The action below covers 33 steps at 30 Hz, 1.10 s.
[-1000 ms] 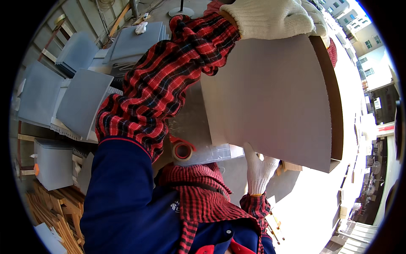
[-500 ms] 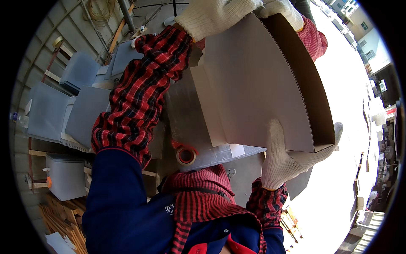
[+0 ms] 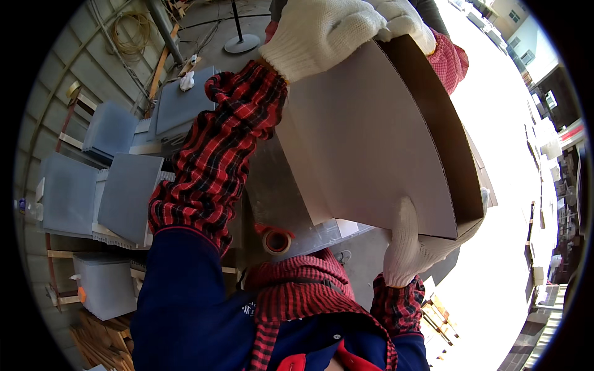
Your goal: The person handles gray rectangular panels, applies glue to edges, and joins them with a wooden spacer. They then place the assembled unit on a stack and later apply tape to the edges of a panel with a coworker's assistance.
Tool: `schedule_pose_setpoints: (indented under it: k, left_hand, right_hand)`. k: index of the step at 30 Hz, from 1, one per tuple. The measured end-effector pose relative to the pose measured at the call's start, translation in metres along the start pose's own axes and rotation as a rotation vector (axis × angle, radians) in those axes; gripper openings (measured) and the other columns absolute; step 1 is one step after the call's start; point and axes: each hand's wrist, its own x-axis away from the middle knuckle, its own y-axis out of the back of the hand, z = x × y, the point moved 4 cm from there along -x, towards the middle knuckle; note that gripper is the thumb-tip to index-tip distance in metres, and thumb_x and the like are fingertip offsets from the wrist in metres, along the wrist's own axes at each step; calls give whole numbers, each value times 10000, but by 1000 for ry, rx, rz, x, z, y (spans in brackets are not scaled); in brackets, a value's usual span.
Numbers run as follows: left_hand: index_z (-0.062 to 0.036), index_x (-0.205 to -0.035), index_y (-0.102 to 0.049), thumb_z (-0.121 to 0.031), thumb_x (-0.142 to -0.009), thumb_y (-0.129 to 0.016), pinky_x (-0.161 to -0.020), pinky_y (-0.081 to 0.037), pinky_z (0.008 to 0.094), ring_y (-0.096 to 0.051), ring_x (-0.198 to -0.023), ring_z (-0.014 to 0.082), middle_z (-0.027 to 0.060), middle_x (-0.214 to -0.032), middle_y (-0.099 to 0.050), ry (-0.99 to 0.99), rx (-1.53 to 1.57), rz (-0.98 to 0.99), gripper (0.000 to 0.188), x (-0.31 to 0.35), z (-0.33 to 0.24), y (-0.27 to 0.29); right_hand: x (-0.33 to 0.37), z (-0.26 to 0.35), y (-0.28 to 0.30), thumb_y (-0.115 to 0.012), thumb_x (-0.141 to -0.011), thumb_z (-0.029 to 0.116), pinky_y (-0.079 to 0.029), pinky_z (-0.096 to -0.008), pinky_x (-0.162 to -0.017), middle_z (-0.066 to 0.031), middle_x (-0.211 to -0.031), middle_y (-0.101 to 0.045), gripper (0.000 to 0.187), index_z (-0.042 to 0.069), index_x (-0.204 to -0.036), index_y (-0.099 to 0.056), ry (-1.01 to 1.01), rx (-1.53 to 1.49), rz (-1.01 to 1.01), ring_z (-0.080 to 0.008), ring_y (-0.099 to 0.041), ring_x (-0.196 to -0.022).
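A cardboard carton (image 3: 365,136), white outside and brown inside, is held tilted over a metal-topped table (image 3: 272,182). My left hand (image 3: 328,38), in a white knit glove, is closed at its far left corner; the fingertips are hard to see there. My right hand (image 3: 417,250), gloved the same way, grips the near right corner, thumb flat on the white side and fingers round the brown one. A co-worker's gloved hand (image 3: 405,23) touches the far end beside my left hand. Near the table's front edge lies a roll of tape (image 3: 276,242) with a red outer band.
Stacks of grey sheets (image 3: 127,195) stand to the left along a panelled wall. A round stand base (image 3: 242,42) and a coiled hose (image 3: 131,32) are at the back. Wooden strips (image 3: 102,340) lie at lower left. Bright sunlit ground (image 3: 495,260) spans the right.
The view has shifted, so the surroundings appear lower in the picture. My hands keep their hold on the carton, and more brown cardboard shows behind its right side.
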Motion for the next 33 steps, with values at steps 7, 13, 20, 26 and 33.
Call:
schedule_pose_setpoints:
  k: [7, 13, 20, 26, 33]
  left_hand:
    - [-35, -767, -616, -249, -950, -490, -788, -423, 425, -581, -801, 325, 121, -753, -603, 150, 52, 6, 309, 22, 14, 6]
    - [-81, -1013, -626, -176, -959, -583, -1006, -485, 425, -627, -899, 335, 74, -882, -676, 20, -130, 310, 117, 109, 7, -26]
    - [-132, -834, -702, -268, -961, -522, -1150, -374, 494, -622, -880, 272, 35, -846, -655, 342, -29, 410, 259, 208, -26, -41]
    - [-142, -881, -705, -247, -968, -527, -1190, -324, 533, -625, -968, 274, 34, -922, -681, 452, 55, 281, 223, 241, -41, -35]
    - [-125, -828, -655, -225, -970, -520, -1213, -293, 538, -618, -975, 264, 31, -902, -657, 365, -26, 261, 220, 240, -39, -34]
  right_hand:
    - [-21, 12, -28, -933, -737, 350, -495, -473, -1066, -173, -1444, -470, 1109, 69, -1571, -257, 200, 239, 231, -306, -508, -1346]
    - [18, -44, -27, -881, -751, 307, -496, -491, -1040, -172, -1417, -429, 1073, 85, -1564, -218, -25, 136, 412, -345, -449, -1370]
    - [98, -103, -42, -870, -782, 343, -572, -440, -886, -212, -1330, -543, 961, 54, -1481, -276, -126, 354, 566, -357, -659, -1117]
    - [152, -172, -42, -852, -805, 356, -584, -392, -823, -161, -1109, -723, 818, 27, -1396, -392, -473, 333, 626, -332, -736, -974]
    - [81, -133, -4, -783, -882, 391, -408, -405, -1136, -97, -1447, -559, 756, 65, -1496, -487, -727, -496, 682, -232, -517, -1348]
